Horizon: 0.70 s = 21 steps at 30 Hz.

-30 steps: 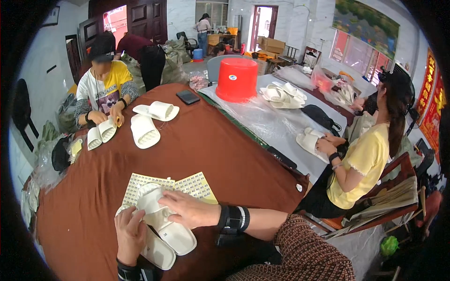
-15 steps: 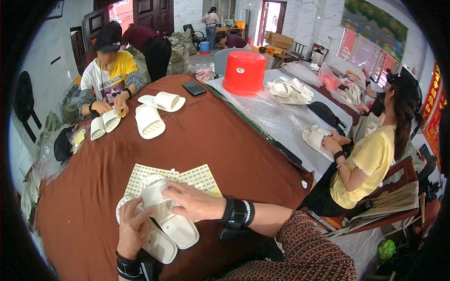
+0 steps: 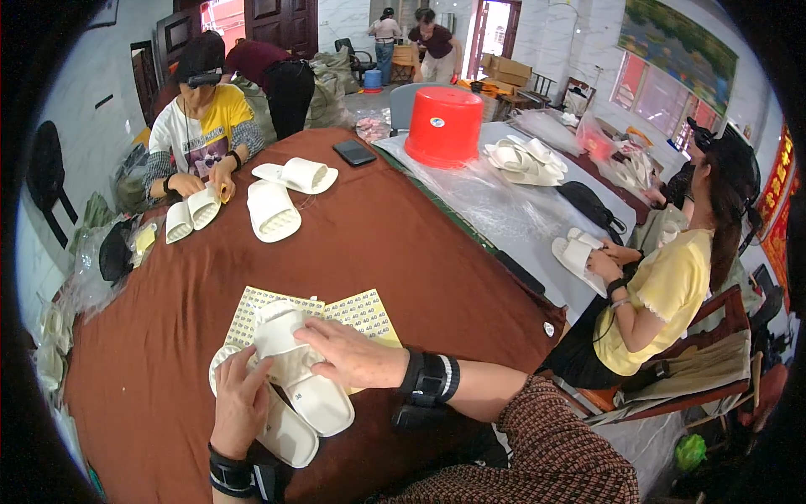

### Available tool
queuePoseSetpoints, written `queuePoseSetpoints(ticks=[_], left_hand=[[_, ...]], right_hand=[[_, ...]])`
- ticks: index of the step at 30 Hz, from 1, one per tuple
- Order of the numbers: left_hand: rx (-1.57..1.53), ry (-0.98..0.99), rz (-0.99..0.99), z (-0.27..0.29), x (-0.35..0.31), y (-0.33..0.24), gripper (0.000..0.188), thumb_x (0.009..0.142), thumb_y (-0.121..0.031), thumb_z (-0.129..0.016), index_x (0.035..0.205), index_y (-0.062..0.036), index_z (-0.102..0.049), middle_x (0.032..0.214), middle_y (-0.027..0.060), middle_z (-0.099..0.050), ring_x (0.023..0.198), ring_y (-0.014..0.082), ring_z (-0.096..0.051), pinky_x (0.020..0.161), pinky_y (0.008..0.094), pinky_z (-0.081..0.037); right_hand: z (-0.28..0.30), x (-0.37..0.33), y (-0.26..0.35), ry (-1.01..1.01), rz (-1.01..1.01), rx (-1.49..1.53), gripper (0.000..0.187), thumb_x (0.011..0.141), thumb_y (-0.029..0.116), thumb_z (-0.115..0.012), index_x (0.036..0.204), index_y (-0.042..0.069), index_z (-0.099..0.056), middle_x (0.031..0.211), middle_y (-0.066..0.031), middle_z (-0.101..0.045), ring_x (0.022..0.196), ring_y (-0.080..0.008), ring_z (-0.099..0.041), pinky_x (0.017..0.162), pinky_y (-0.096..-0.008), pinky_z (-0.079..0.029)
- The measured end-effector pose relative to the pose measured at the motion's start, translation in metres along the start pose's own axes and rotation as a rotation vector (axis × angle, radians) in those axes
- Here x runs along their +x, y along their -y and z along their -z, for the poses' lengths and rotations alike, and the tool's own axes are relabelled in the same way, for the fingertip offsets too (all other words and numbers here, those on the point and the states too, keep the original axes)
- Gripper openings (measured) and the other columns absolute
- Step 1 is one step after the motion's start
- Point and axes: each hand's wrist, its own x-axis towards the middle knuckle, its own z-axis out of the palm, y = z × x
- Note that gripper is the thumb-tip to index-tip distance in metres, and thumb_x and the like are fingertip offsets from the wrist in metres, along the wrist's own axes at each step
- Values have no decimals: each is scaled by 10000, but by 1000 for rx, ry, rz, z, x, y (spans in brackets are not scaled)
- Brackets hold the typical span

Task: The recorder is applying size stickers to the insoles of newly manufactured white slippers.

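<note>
A pair of cream-white slide slippers lies before me at the near middle of the brown-covered table. My right hand [image 3: 357, 354] grips the strap of the right slipper [image 3: 319, 405], thumb and fingers at its side. On the left slipper [image 3: 290, 438], my left hand [image 3: 242, 399] holds the strap with thumb and fingers curved around it, hiding much of the strap. The right slipper partly overlaps the left one, and a small dark mark shows on its insole. Just beyond the toes are two yellowish sheets of small printed stickers, a left sheet [image 3: 252, 311] and a right sheet [image 3: 369, 317].
More white slippers [image 3: 275, 214] and a black phone [image 3: 353, 153] lie farther back. Across the table, a person [image 3: 201, 126] handles another pair. To the right stand a grey table with a red bucket [image 3: 443, 126] and a person in yellow [image 3: 663, 294] holding slippers.
Both hands stay on the slippers with little movement. The right slipper's heel has shifted slightly nearer the far side. In the background, a bent-over person has straightened up. The view has shifted slightly.
</note>
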Motion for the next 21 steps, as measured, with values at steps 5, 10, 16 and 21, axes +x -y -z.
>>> queuePoseSetpoints(ticks=[5, 10, 16, 21], left_hand=[[21, 4, -1, -2, 0, 3, 380, 762, 29, -601, 1124, -54, -682, 1253, 182, -581, 1144, 390, -525, 1010, 483, -396], [38, 25, -5, -1, -1, 4, 385, 760, 18, -606, 1133, -47, -675, 1255, 183, -579, 1148, 391, -522, 1010, 484, -396], [50, 24, -21, -3, -1, 5, 384, 751, 9, -613, 1129, -22, -667, 1244, 195, -578, 1140, 393, -522, 1009, 489, -392], [49, 28, -26, -6, -5, 10, 388, 744, 5, -612, 1128, -14, -667, 1233, 204, -578, 1128, 391, -521, 996, 492, -390]], right_hand=[[-1, -1, -2, -12, -25, -47, 566, 845, 109, -676, 1337, 6, -417, 1318, -209, -458, 1215, -390, -483, 995, -450, -431], [1, 0, -3, -13, -6, -35, 573, 842, 111, -687, 1335, 5, -415, 1316, -215, -462, 1212, -396, -488, 998, -457, -431], [4, 1, -2, 54, -34, 18, 582, 852, 124, -664, 1353, 4, -394, 1298, -245, -460, 1187, -430, -490, 1009, -498, -415], [1, 1, -5, 63, -32, 16, 563, 851, 118, -658, 1339, 0, -402, 1250, -243, -487, 1144, -422, -512, 980, -496, -428]])
